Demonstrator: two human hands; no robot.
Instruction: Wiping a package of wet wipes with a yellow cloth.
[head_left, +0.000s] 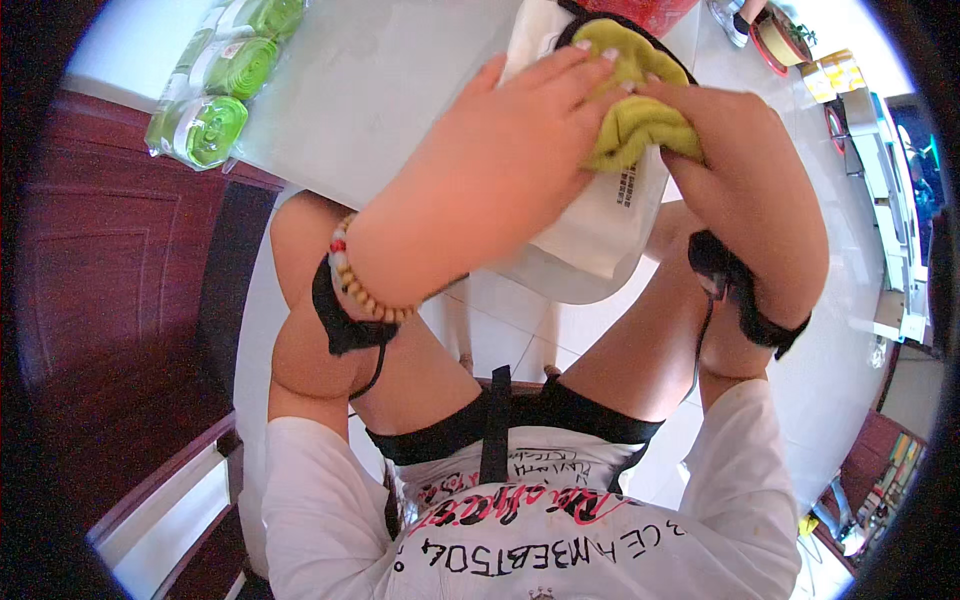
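Note:
A folded yellow-green cloth (637, 124) is between my hands, above the table's near end. My left hand (536, 124) lies over its left side, fingertips on the fabric and little finger spread away; its thumb is hidden. From the right, my right hand (720, 120) grips the cloth's edge, with most of its fingers out of sight. Below them a white soft package (585, 240) bearing printed writing lies on the pale tabletop (360, 97). Part of a black-edged item (559, 34) shows behind the cloth.
A red object (652, 11) stands at the top edge. Rolls of green bags (214, 131) in clear plastic lie at the table's left corner. A dark red wooden panel (112, 217) is on the left. Far right are a potted plant (784, 41) and a yellow-white box (836, 71).

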